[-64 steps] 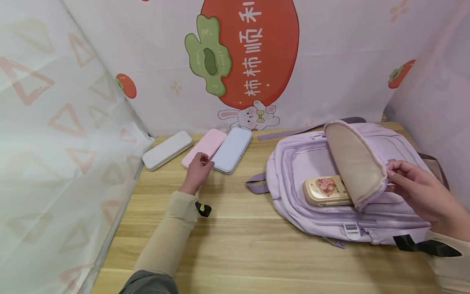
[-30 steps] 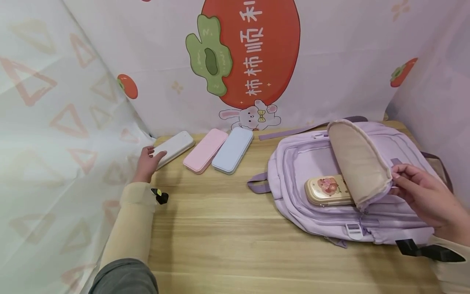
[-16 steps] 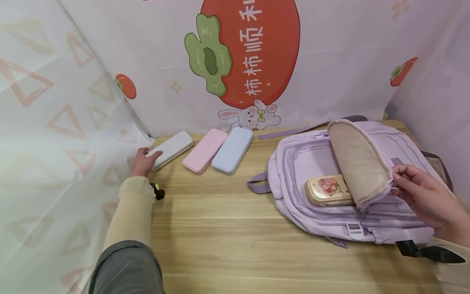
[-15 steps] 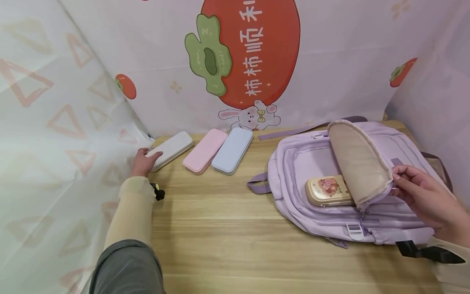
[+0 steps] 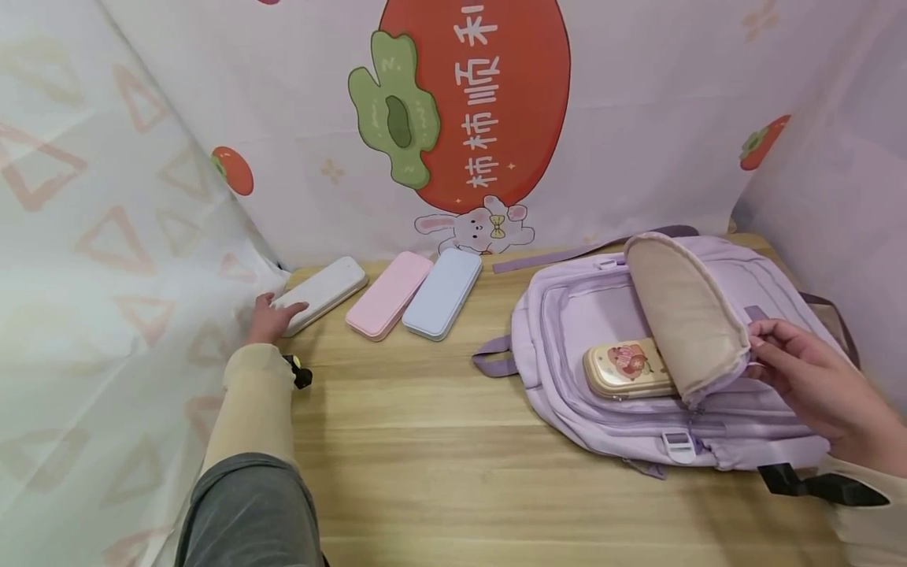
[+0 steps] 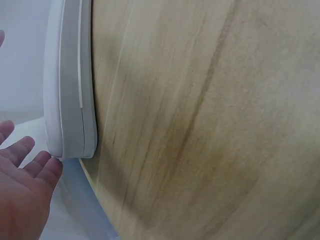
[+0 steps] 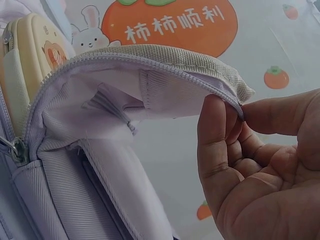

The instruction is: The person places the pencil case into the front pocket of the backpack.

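Observation:
My left hand is at the near end of a white pencil case on the table. Its thumb reaches over the case with the fingers spread apart. In the left wrist view, fingertips lie right at the case's rounded end. To the right are a pink pencil case and a light blue one. My right hand pinches the zippered edge of a lilac backpack's flap between thumb and fingers, keeping it lifted. A cream pencil case with a printed picture lies inside the pocket, partly hidden by the flap.
The backpack lies flat over the right part of the wooden table. A strap loop sticks out toward the pencil cases. White printed sheets wall the table at the back and sides.
My left hand has moved left from the pink pencil case to the white one, then stayed there. My right hand keeps its pinch on the flap, and the view has shifted slightly.

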### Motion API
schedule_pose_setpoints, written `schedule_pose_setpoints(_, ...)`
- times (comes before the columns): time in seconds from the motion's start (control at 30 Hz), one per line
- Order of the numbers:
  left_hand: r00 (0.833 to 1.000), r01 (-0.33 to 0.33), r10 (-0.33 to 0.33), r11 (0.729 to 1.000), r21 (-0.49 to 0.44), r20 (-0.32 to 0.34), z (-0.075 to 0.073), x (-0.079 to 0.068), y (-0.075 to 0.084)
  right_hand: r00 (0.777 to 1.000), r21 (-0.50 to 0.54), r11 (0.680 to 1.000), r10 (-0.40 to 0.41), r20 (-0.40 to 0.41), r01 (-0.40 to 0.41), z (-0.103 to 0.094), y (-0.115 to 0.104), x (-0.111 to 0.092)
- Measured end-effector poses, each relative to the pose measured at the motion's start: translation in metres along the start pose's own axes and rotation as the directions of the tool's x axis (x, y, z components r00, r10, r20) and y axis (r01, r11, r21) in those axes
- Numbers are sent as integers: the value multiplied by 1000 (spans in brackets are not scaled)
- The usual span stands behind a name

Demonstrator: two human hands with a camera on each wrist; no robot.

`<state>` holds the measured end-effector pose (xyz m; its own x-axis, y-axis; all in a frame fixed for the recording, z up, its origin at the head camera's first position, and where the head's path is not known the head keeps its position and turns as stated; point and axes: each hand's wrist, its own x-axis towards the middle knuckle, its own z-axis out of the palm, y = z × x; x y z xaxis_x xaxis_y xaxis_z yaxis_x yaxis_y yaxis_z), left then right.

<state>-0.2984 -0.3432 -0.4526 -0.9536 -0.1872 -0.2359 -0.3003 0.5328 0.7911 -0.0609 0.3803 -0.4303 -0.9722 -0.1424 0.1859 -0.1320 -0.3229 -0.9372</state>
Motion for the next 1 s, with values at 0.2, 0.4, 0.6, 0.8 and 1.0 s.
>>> schedule_pose_setpoints(0.2, 998, -25, 31, 991, 129, -46, -2, 2, 1, 1000, 7, 1000, 16, 5, -16, 2, 1, 1)
schedule_pose_setpoints(0.4, 998, -32, 24, 989, 142, 53, -3, 6, 6, 1000, 45, 999, 20, 3, -20, 3, 4, 1)
schedule_pose_setpoints(0.6, 997, -56, 46, 983, 174, 57, -3, 13, -1, 1000, 14, 1000, -5, 6, 5, 2, 5, -1)
schedule_pose_setpoints(0.8, 996, -70, 53, 965, 251, 77, -4, 22, -9, 1000, 16, 1000, 2, 13, -2, -1, 4, -2)
schedule_pose_setpoints(1.0, 996, -72, 50, 934, 350, 70, -1, 26, -9, 1000, 43, 999, -1, 11, 1, -1, 3, -4)
